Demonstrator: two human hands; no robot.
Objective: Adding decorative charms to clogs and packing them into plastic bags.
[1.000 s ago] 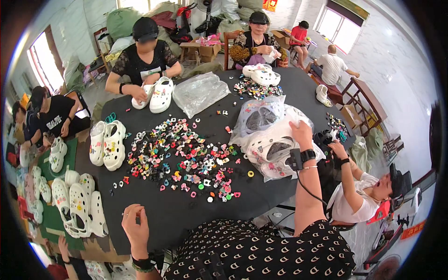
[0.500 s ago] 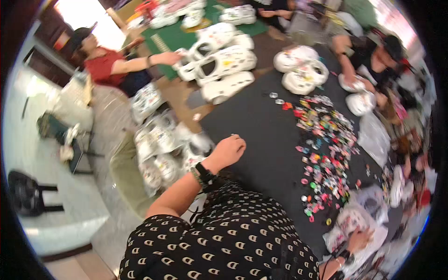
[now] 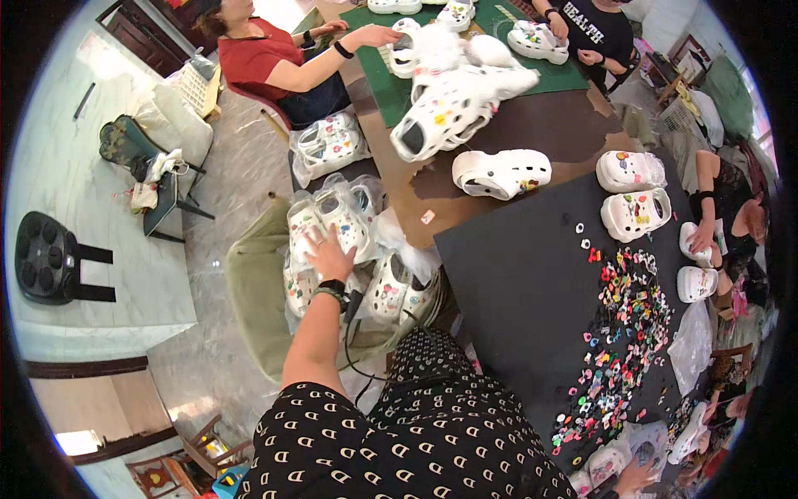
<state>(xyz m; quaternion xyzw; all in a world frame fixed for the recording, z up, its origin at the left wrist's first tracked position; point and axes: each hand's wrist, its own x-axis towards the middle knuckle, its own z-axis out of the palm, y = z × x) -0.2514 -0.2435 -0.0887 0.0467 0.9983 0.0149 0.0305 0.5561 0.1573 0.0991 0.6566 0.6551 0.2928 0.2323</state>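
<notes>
My left hand (image 3: 331, 256) lies with fingers spread on bagged white clogs (image 3: 342, 213) decorated with colourful charms. Those clogs are heaped with several other bagged pairs in an olive-green fabric-sided holder (image 3: 253, 312) left of the black table. At the lower right, my right hand (image 3: 638, 479) has its fingers curled over a clear plastic bag with white clogs (image 3: 608, 462) on the table; its fingertips are partly hard to make out. Many small coloured shoe charms (image 3: 619, 333) are spread across the black tabletop (image 3: 515, 283) between my hands.
White clogs (image 3: 503, 173) stand at the table's far side, and another pair (image 3: 636, 200) is beyond the charms. A co-worker in red (image 3: 266, 62) reaches toward clogs on the green mat (image 3: 378, 96). Others work at the far right. A chair (image 3: 154, 158) stands left.
My left hand has moved left from the table edge down onto the bagged clogs, and its fingers have spread. My right hand stays at the bag. The view has shifted left.
</notes>
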